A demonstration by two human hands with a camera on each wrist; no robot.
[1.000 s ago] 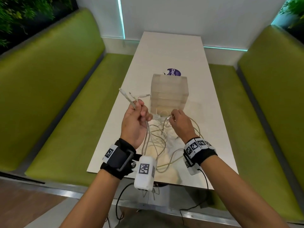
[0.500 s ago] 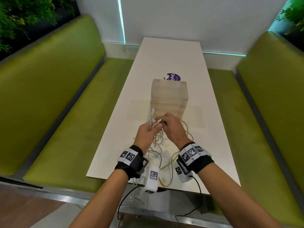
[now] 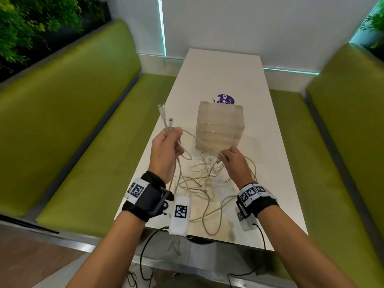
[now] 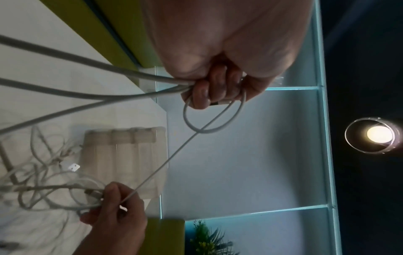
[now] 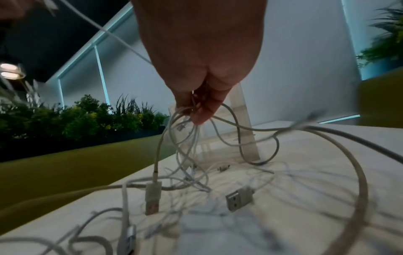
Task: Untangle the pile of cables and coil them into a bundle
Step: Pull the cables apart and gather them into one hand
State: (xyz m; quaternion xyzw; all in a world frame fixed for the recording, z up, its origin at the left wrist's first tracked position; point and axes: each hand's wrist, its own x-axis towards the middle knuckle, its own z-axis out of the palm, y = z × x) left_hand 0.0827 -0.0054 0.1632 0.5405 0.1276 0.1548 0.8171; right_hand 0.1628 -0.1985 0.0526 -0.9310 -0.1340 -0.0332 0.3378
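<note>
While left hand [image 3: 166, 150] grips cable ends [image 3: 165, 119], right hand [image 3: 233, 163] pinches tangled cables [image 3: 199, 183], translucent box [image 3: 220, 127] contents unclear.

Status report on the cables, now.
Left hand grips cable ends, raised. Right hand pinches strands at the pile. Pile tangled on table. Box close behind.
</note>
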